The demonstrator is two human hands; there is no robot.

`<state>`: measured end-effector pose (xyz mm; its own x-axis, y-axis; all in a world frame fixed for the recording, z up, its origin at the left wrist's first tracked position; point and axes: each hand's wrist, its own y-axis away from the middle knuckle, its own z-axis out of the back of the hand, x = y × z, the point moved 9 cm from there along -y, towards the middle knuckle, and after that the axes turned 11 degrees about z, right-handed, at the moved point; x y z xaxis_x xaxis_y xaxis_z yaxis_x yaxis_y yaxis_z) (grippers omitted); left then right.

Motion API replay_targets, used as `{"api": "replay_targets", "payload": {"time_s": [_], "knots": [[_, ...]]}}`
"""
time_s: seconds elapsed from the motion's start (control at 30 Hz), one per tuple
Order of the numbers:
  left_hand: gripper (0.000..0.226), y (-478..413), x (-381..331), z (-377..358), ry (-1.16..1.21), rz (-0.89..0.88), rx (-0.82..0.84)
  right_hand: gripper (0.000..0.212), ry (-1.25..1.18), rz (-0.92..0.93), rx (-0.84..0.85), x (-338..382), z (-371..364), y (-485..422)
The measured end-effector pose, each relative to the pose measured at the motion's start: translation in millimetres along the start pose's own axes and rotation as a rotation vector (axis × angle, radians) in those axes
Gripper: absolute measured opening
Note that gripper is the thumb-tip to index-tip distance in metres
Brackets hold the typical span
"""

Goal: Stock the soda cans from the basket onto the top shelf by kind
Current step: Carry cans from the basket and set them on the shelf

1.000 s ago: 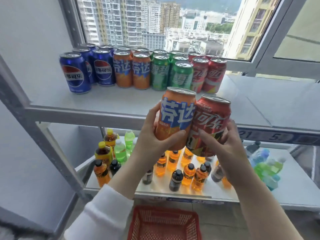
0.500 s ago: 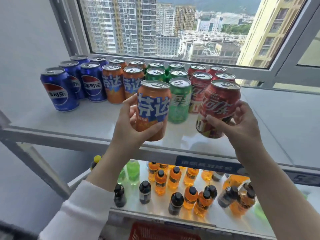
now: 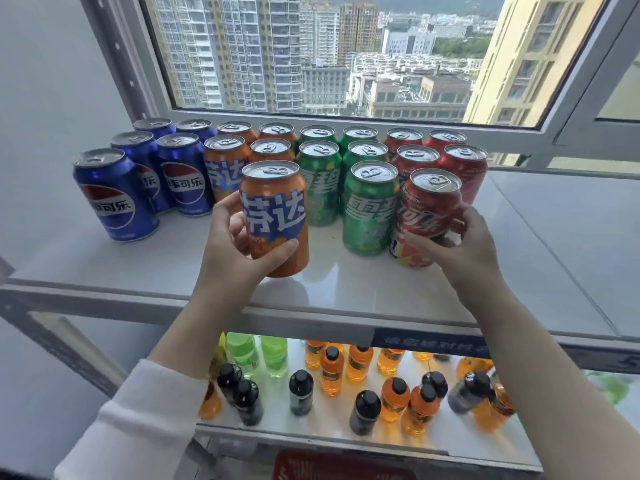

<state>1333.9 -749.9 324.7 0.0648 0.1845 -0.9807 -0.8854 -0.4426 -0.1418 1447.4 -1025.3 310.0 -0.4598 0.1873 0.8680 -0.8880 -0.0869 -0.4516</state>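
Note:
My left hand grips an orange soda can, held upright just above the top shelf, in front of the orange row. My right hand grips a red cola can, tilted a little, low at the shelf beside a green can and in front of the red row. Blue cans stand at the left, green rows in the middle. A sliver of the red basket shows at the bottom edge.
Behind the cans is a window frame with a city view. The lower shelf holds several small bottles with orange, green and dark drinks. A grey wall borders the left. Bare shelf surface lies right of the red cans.
Both hands rose from below the shelf edge and moved forward over the top shelf. The two cans parted, the orange one toward the orange row, the red one toward the red row and lower.

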Motion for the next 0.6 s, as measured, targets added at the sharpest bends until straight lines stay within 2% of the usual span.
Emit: {"api": "replay_targets", "payload": {"time_s": [0.13,0.37,0.6], "knots": [[0.075,-13.3,2.6,21.5,-0.028,0.000,-0.028,0.079,-0.002,-0.007,0.003,-0.7,-0.7,-1.9],[0.079,-34.2,11.7,61.5,-0.092,0.020,-0.089,0.073,0.045,0.044,-0.041,10.2,-2.0,3.8],[0.077,-56.3,20.5,65.0,-0.136,0.031,-0.056,0.078,0.089,0.057,-0.072,13.7,-1.8,7.3]]}}
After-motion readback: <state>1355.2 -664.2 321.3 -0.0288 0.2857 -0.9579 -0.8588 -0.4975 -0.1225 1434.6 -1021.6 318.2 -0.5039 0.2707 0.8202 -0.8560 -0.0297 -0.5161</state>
